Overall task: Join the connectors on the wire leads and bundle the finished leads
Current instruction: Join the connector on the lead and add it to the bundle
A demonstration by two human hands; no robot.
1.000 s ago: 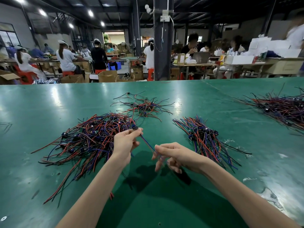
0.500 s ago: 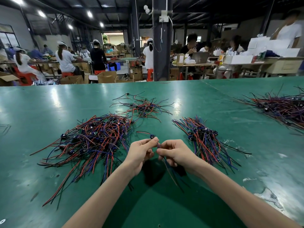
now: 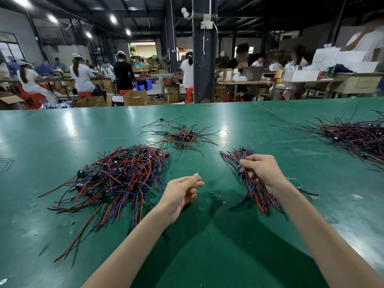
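Observation:
A large loose pile of red, blue and black wire leads (image 3: pixel 116 179) with small black connectors lies on the green table (image 3: pixel 207 256) to the left. A neater bundle of leads (image 3: pixel 252 188) lies to the right. My right hand (image 3: pixel 259 170) is over that bundle, fingers closed around its upper part, the wire tips there blurred. My left hand (image 3: pixel 182 192) hovers between the two piles, fingers loosely curled, holding nothing.
A smaller scatter of leads (image 3: pixel 180 137) lies further back in the middle. Another big heap of leads (image 3: pixel 357 136) sits at the far right. Beyond the table's far edge stand a dark pillar (image 3: pixel 204 59), other benches, cardboard boxes and several people.
Both hands were together pressing connectors on one lead. Now they have parted: the right hand moved right onto the bundle, and the left hand has let go.

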